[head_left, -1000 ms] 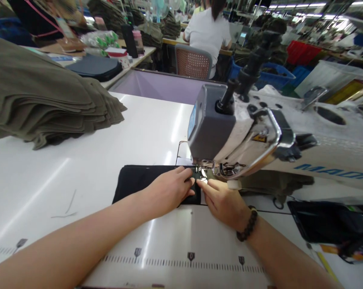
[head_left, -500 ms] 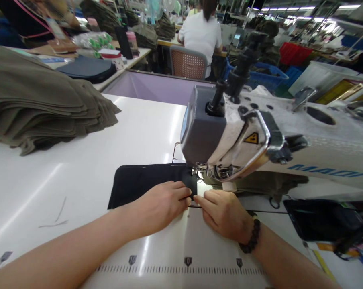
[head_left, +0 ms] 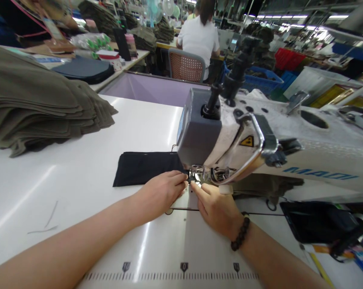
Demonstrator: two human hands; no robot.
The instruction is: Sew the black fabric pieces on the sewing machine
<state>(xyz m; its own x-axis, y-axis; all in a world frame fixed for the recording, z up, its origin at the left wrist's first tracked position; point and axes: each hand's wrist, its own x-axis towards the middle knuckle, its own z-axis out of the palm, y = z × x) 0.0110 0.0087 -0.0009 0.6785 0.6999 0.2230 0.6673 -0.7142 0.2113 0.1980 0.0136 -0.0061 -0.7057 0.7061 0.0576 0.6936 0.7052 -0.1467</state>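
Note:
A black fabric piece (head_left: 145, 167) lies flat on the white table (head_left: 88, 168), its right end under the head of the sewing machine (head_left: 229, 136). My left hand (head_left: 162, 192) rests on the near edge of the fabric, fingers curled together and pinching it close to the presser foot (head_left: 195, 176). My right hand (head_left: 213, 206), with a dark bead bracelet at the wrist, points its fingers at the same spot by the presser foot, fingertips pressed to the fabric's end. The fingertips of both hands almost meet.
A tall stack of olive fabric pieces (head_left: 39, 108) sits at the left of the table. A ruler scale (head_left: 181, 275) runs along the near edge. A dark tray (head_left: 317, 220) lies under the machine arm at right. A person in white (head_left: 199, 38) sits at a far table.
The black fabric has shifted away from me and further under the machine head. Both hands followed it up to the presser foot, and my left fingers closed into a pinch.

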